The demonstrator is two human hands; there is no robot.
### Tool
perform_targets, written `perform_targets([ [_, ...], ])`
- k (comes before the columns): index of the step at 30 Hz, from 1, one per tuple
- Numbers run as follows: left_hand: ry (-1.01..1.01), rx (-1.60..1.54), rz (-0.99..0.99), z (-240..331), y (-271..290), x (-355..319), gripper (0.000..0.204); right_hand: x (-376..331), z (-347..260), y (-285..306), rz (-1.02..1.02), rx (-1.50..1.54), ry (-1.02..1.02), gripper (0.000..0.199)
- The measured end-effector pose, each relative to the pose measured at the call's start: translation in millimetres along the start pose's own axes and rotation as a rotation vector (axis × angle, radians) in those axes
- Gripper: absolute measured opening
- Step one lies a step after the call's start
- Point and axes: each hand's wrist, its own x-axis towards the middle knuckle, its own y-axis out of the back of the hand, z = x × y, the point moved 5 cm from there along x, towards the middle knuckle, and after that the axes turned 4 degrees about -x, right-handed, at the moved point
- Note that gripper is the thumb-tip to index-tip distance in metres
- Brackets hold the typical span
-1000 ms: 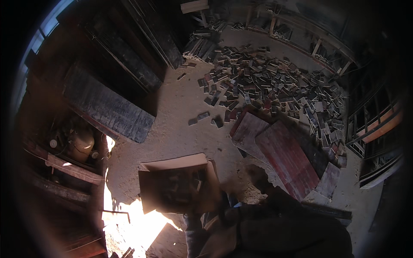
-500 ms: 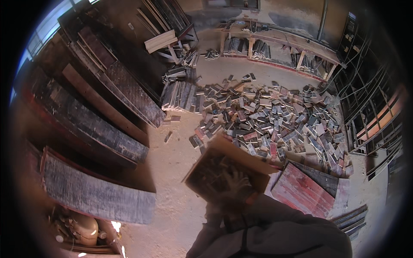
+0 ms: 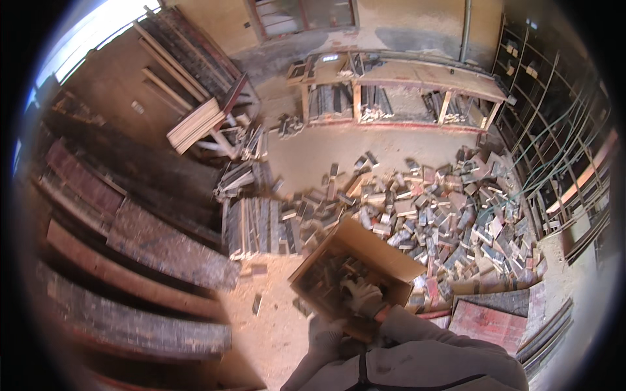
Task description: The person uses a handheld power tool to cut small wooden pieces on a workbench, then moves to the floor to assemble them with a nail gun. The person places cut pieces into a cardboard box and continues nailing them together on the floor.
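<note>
An open cardboard box [image 3: 395, 258] is held up in front of my body, its far flap folded outward. Dark wooden block offcuts [image 3: 329, 268] lie inside it. My left hand [image 3: 328, 326] holds the box from its near left side; most of its fingers are hidden by the cardboard. Inside the box, my gloved right hand [image 3: 362, 296] rests over the blocks with its fingers stretched out. No block shows clearly within its grasp. Just beyond the box, a wide heap of short wooden offcuts [image 3: 450, 208] covers the floor.
Stacked long planks [image 3: 169, 244] line the left side. A neat row of boards [image 3: 257, 225] borders the heap. At the back stands a wooden workbench [image 3: 417, 73] with timber beneath. Reddish panels [image 3: 486, 324] lie at right, near a metal rack [image 3: 541, 130].
My view has tilted up, showing more of the back wall and window. My right hand remains inside the box, its fingers less widely spread than before.
</note>
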Motion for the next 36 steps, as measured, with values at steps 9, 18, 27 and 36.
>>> perform_targets([
  [9,0.148,-0.412,-0.056,78,98,528,0.049,514,80,129,-0.084,0.080,-0.010,0.065],
  [18,0.197,-0.424,-0.192,295,181,1041,0.057,989,225,296,0.260,0.429,-0.414,0.062],
  [27,0.025,-0.121,-0.214,394,157,1530,0.043,1423,388,455,-0.087,1.862,-0.328,0.040],
  [36,0.455,-0.427,0.273,451,240,1935,0.033,1826,517,654,-0.109,1.691,-0.211,0.031],
])
